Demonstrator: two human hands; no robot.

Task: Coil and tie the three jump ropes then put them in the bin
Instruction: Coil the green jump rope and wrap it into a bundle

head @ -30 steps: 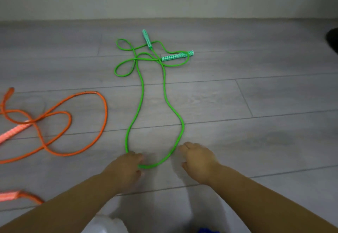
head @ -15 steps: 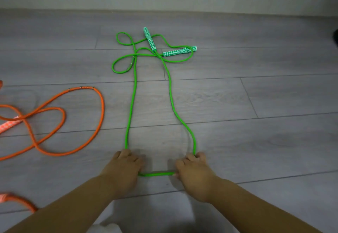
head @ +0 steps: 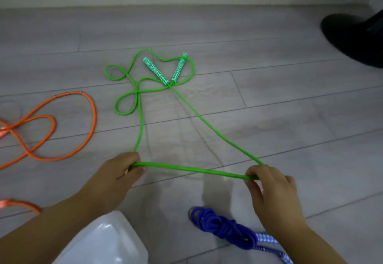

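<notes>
Both fists were closed on the green rope (head: 192, 169): left hand (head: 118, 172), right hand (head: 271, 189). It stretched taut between them.

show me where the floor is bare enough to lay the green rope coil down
The widest bare floor lies right of the green rope, short of the dark shape at far right. Crowded: the orange rope on the left; near you, the white bin and coiled blue rope.
</notes>
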